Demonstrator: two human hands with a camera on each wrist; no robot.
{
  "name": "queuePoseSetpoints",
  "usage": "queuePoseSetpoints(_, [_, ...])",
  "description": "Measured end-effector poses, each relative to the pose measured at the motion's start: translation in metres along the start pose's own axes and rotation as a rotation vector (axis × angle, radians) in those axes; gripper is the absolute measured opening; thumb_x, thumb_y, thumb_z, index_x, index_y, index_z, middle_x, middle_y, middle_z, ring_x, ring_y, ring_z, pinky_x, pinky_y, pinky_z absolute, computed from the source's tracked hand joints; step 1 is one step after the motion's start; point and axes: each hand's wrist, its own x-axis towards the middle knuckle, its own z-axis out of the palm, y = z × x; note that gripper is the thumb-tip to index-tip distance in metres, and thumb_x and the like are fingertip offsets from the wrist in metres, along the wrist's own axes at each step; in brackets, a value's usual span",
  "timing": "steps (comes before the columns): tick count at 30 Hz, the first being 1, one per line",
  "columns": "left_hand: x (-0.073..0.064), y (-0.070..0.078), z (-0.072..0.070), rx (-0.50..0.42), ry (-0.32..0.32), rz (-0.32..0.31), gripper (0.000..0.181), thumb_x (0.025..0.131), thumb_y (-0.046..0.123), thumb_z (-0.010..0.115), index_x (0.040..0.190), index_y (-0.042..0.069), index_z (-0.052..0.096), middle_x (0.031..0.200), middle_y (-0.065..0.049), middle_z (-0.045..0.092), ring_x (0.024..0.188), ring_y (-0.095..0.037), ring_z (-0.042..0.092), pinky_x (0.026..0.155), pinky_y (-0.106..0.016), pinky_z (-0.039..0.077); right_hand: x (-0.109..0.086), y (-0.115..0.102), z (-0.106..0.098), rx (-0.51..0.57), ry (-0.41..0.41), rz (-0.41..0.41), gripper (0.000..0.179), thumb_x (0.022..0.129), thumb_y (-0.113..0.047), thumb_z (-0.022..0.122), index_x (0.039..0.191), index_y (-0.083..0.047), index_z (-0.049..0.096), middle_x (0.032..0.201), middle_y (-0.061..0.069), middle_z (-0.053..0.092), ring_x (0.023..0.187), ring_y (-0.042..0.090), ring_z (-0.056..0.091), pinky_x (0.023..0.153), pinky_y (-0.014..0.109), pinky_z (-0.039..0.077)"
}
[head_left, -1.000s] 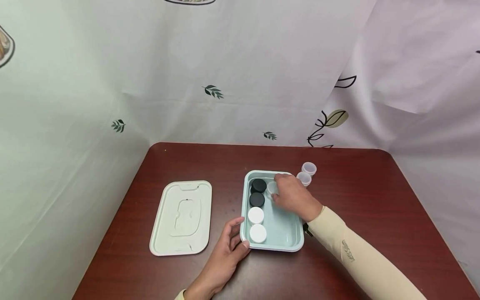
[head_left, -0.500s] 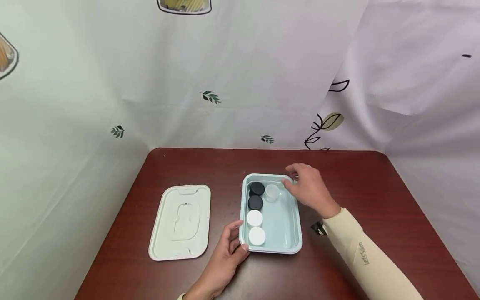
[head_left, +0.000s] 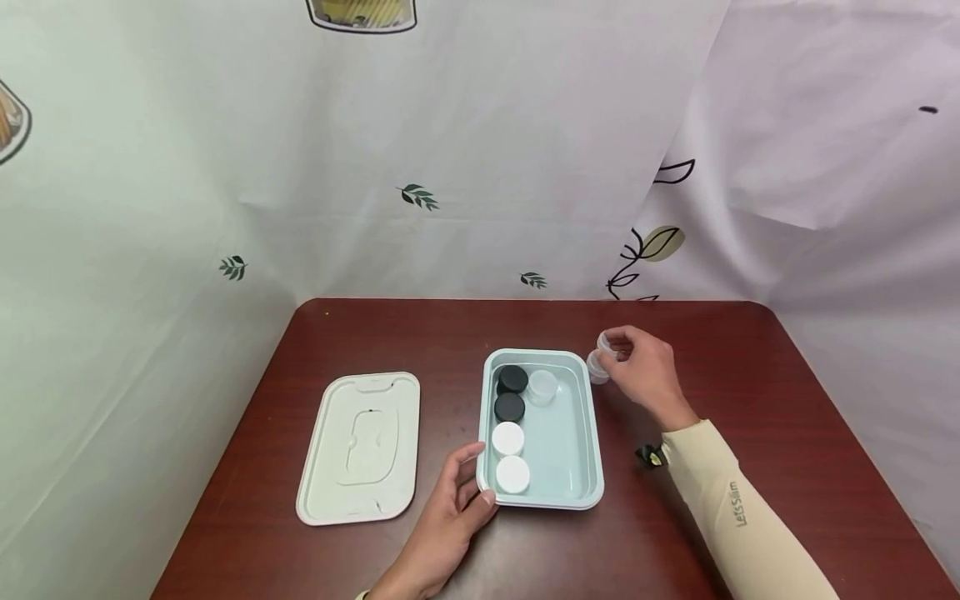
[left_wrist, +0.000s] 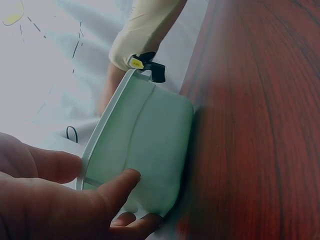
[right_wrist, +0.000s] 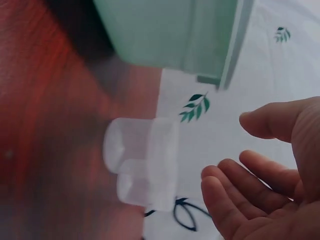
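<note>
A pale blue-green plastic tray sits on the table. My left hand holds its near left corner, thumb on the near side and fingers along the left wall. In the left wrist view, those fingertips press the tray's outside. Inside stand two black-lidded jars, two white-lidded jars and one clear jar. Beyond the tray's far right corner are two clear jars, upright and side by side. My right hand is beside them, thumb and fingers spread apart around a gap in the right wrist view.
A white lid lies flat on the dark red table, left of the tray. Patterned white cloth hangs behind the table and along its sides. A black wrist camera sits at the right sleeve.
My right hand has let go of the clear jar inside the tray and moved out to the right, over to the two clear jars. The left hand keeps its hold on the tray.
</note>
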Motion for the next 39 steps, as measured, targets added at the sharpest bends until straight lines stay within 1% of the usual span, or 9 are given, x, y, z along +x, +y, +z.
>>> queuePoseSetpoints(8, [0.0, 0.0, 0.0, -0.015, -0.004, -0.009, 0.065, 0.105, 0.003, 0.058, 0.161, 0.01, 0.027, 0.164, -0.029, 0.031, 0.147, -0.035, 0.044, 0.103, -0.024, 0.051, -0.004, 0.021, 0.01, 0.054, 0.061, 0.114, 0.043, 0.095, -0.026, 0.079, 0.131, -0.004, 0.071, 0.118, 0.018, 0.076, 0.101, 0.032, 0.074, 0.086, 0.043, 0.06])
queuePoseSetpoints(12, [0.0, 0.0, 0.0, -0.022, -0.003, -0.008, 0.065, 0.105, 0.002, 0.058, 0.161, 0.011, 0.027, 0.165, -0.03, 0.031, 0.146, -0.034, 0.045, 0.103, -0.025, 0.052, -0.006, 0.028, 0.016, 0.063, 0.068, 0.176, 0.047, 0.094, -0.033, 0.081, 0.131, -0.006, 0.071, 0.118, 0.017, 0.077, 0.103, 0.032, 0.075, 0.088, 0.04, 0.057])
queuePoseSetpoints(16, [0.0, -0.001, 0.0, -0.025, -0.005, -0.006, 0.065, 0.105, 0.002, 0.058, 0.161, 0.011, 0.027, 0.164, -0.03, 0.031, 0.147, -0.034, 0.044, 0.103, -0.025, 0.051, -0.008, 0.032, 0.022, 0.075, 0.078, 0.207, 0.049, 0.093, -0.035, 0.081, 0.132, -0.006, 0.071, 0.12, 0.018, 0.076, 0.105, 0.032, 0.076, 0.088, 0.035, 0.056])
queuePoseSetpoints(19, [-0.001, -0.001, -0.001, -0.027, -0.007, -0.005, 0.065, 0.105, 0.002, 0.057, 0.161, 0.01, 0.026, 0.164, -0.03, 0.031, 0.147, -0.034, 0.043, 0.103, -0.025, 0.051, -0.011, 0.033, 0.026, 0.085, 0.09, 0.21, 0.05, 0.092, -0.034, 0.082, 0.131, -0.005, 0.071, 0.123, 0.018, 0.073, 0.106, 0.032, 0.076, 0.088, 0.034, 0.057])
queuePoseSetpoints(23, [0.0, -0.001, -0.001, -0.034, -0.01, -0.004, 0.065, 0.105, 0.002, 0.057, 0.161, 0.01, 0.026, 0.164, -0.031, 0.031, 0.148, -0.035, 0.043, 0.104, -0.024, 0.051, -0.015, 0.034, 0.032, 0.072, 0.091, 0.207, 0.05, 0.09, -0.032, 0.084, 0.13, -0.004, 0.072, 0.125, 0.017, 0.07, 0.105, 0.032, 0.076, 0.09, 0.038, 0.058])
queuePoseSetpoints(27, [0.0, -0.002, -0.001, -0.033, -0.011, -0.002, 0.065, 0.105, 0.002, 0.057, 0.161, 0.01, 0.026, 0.164, -0.031, 0.031, 0.148, -0.036, 0.043, 0.104, -0.024, 0.051, -0.017, 0.036, 0.036, 0.073, 0.086, 0.205, 0.051, 0.09, -0.029, 0.084, 0.133, -0.007, 0.072, 0.121, 0.019, 0.075, 0.103, 0.032, 0.078, 0.091, 0.045, 0.057])
queuePoseSetpoints(31, [0.0, -0.002, -0.001, -0.028, -0.01, 0.002, 0.064, 0.105, 0.002, 0.057, 0.161, 0.01, 0.026, 0.164, -0.031, 0.031, 0.149, -0.036, 0.042, 0.104, -0.024, 0.051, -0.019, 0.037, 0.038, 0.104, 0.073, 0.194, 0.052, 0.09, -0.026, 0.084, 0.136, -0.008, 0.07, 0.117, 0.02, 0.078, 0.105, 0.033, 0.077, 0.095, 0.048, 0.055])
queuePoseSetpoints(35, [0.0, -0.001, -0.001, -0.022, -0.009, 0.002, 0.064, 0.105, 0.002, 0.057, 0.161, 0.01, 0.026, 0.164, -0.031, 0.032, 0.148, -0.036, 0.043, 0.104, -0.023, 0.051, -0.02, 0.037, 0.038, 0.125, 0.066, 0.189, 0.053, 0.089, -0.024, 0.084, 0.137, -0.008, 0.068, 0.117, 0.019, 0.078, 0.109, 0.034, 0.076, 0.098, 0.049, 0.053])
queuePoseSetpoints(39, [-0.001, -0.001, 0.0, -0.02, -0.009, -0.001, 0.064, 0.105, 0.002, 0.057, 0.161, 0.01, 0.026, 0.163, -0.031, 0.032, 0.148, -0.036, 0.043, 0.104, -0.023, 0.051, -0.021, 0.035, 0.035, 0.136, 0.07, 0.204, 0.055, 0.089, -0.024, 0.085, 0.138, -0.007, 0.067, 0.119, 0.02, 0.078, 0.11, 0.034, 0.076, 0.098, 0.048, 0.053])
